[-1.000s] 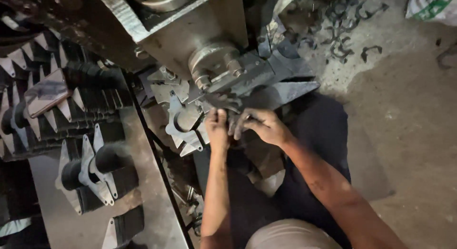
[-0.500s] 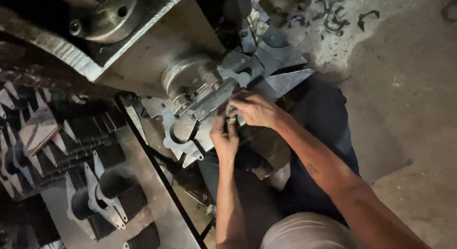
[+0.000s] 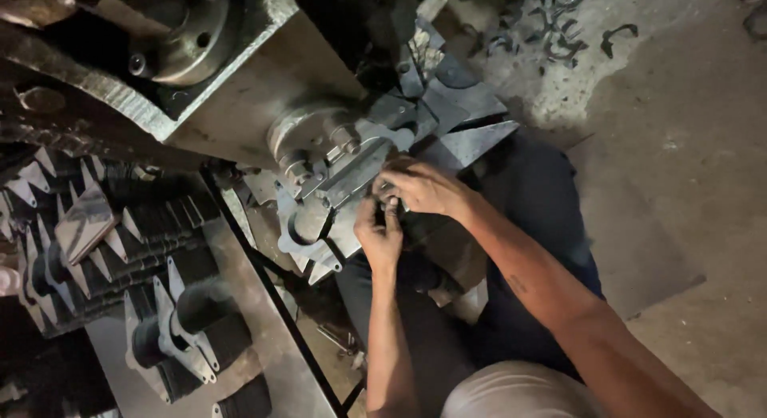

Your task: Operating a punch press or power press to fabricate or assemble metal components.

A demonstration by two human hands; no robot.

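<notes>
My left hand [image 3: 379,236] and my right hand [image 3: 423,186] meet at a flat grey metal bracket [image 3: 355,174] that sits on the machine's round spindle [image 3: 300,138]. The fingers of both hands pinch a small part at the bracket's edge; what it is I cannot make out. A second cut-out metal plate [image 3: 307,226] with a round hole hangs just left of my left hand. My legs in dark trousers are below.
A big grey machine body [image 3: 240,91] fills the top. Pointed metal plates [image 3: 471,142] jut out on the right. Stacks of similar cut plates [image 3: 88,242] lie on a metal table [image 3: 264,362] at left. Metal scraps [image 3: 559,27] litter the concrete floor.
The view has shifted so the machine sits lower and more central. My right hand has moved over the bracket and both hands have closed together at its edge.
</notes>
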